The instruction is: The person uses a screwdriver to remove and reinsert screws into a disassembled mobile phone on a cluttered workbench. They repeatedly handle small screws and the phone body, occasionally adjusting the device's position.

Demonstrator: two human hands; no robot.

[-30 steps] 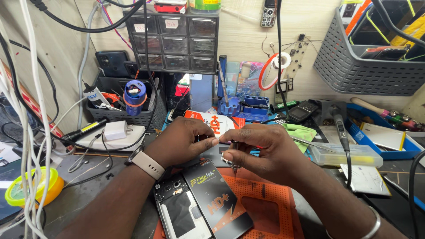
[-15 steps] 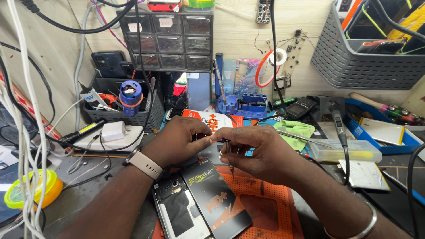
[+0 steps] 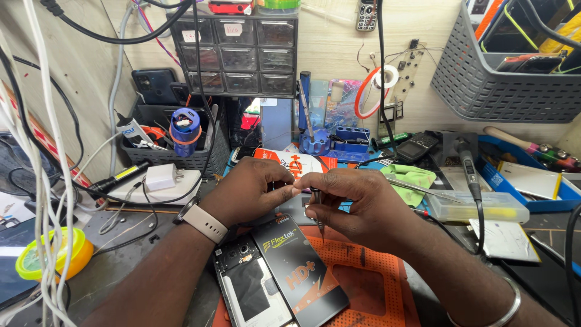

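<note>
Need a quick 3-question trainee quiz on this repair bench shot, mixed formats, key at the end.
1. True or false: the right hand holds a small screwdriver with its tip pointing down.
2. What lies directly below the hands? A) an opened phone beside a black battery B) a laptop C) a drill
3. Fill in: the left hand wears a pale ____ on its wrist.

Key: 1 true; 2 A; 3 watch.
</note>
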